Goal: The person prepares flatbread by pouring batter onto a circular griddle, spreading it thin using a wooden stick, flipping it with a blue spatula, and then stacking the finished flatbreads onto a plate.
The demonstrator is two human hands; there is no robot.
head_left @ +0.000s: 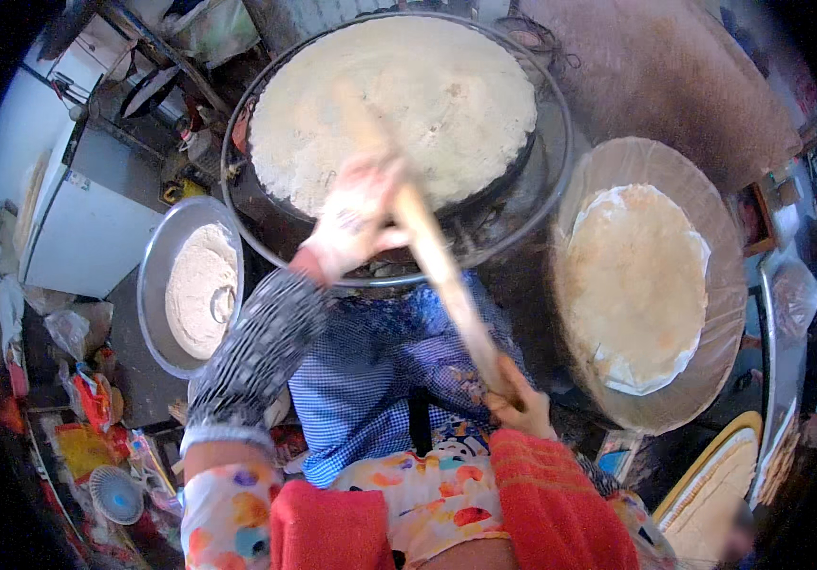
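A long wooden stick (442, 275) slants from near my lap up over the round griddle, its far end blurred by motion. My right hand (522, 404) is closed round its lower end. Farther up, my left hand (356, 214), whitish and slightly blurred, is closed on the shaft at the griddle's near edge. Beneath the stick's far end, a large, thin, pale flatbread (456, 114) covers the dark griddle. A metal ring (565, 171) runs round the griddle. Whether the stick's tip touches the flatbread is too blurred to tell.
To the left stands a metal basin (150, 328) of pale flour or batter with a small round scoop (224, 304) in it. On the right, a wide shallow basket (651, 413) holds stacked flatbreads (636, 275). A white cabinet (90, 233) stands at the far left.
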